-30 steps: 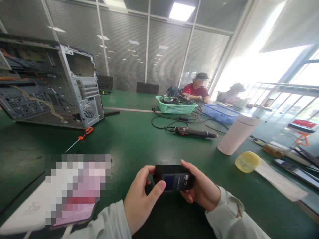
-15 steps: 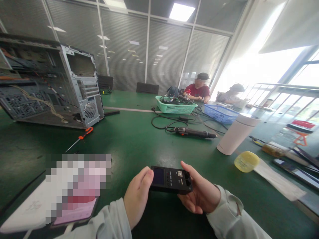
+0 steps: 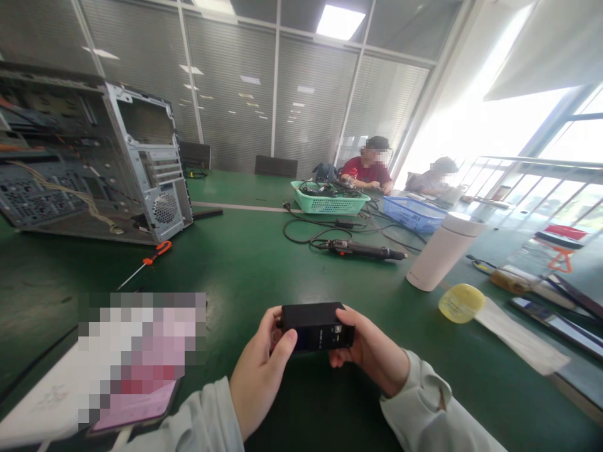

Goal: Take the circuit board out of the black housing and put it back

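Observation:
A small black electronic box (image 3: 316,317) is held between my two hands above the green table. Its panel, with a dark screen, small white lettering and a port, is tilted toward me, while the plain top face shows above it. My left hand (image 3: 260,370) grips the left end, thumb on the screen side. The right end sits in my right hand (image 3: 372,348), with the thumb on the top corner and the other fingers behind and below. The box's back and underside are hidden.
An open computer case (image 3: 167,157) stands at the left, an orange-handled screwdriver (image 3: 151,256) before it. A phone (image 3: 136,402) lies front left. Ahead are a corded electric screwdriver (image 3: 362,249), a green basket (image 3: 332,202), a blue basket (image 3: 414,213) and a pale tumbler (image 3: 443,254). Two people sit beyond.
My hands have tipped the black box, so its top face now shows and its panel is foreshortened. The box has risen slightly, and my right thumb has come down onto its corner.

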Action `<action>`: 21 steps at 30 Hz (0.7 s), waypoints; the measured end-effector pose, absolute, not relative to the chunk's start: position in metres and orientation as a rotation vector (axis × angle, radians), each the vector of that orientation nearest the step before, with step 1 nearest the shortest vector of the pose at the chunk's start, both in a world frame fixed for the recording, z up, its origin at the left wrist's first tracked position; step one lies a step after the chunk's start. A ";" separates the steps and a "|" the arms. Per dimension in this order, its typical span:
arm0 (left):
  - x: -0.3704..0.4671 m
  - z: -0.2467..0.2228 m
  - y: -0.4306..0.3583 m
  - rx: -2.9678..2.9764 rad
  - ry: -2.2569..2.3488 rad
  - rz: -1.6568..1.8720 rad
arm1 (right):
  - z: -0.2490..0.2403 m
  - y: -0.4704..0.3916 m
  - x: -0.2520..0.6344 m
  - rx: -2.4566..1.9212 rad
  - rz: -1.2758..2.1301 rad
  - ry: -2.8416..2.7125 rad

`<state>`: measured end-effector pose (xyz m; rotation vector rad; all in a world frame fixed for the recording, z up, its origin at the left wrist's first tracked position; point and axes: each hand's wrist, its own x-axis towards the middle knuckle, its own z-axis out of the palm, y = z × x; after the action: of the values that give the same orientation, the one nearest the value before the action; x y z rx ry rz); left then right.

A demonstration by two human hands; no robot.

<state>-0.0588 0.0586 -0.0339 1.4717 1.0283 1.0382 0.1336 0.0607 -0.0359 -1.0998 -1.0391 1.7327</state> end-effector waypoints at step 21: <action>-0.059 -0.042 0.053 1.917 1.018 1.141 | -0.015 0.056 0.149 -1.152 0.414 -2.118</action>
<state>-0.0585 0.0532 -0.0415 1.9168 1.0184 1.1408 0.1486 0.0565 -0.0151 -1.1523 -2.1181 0.4138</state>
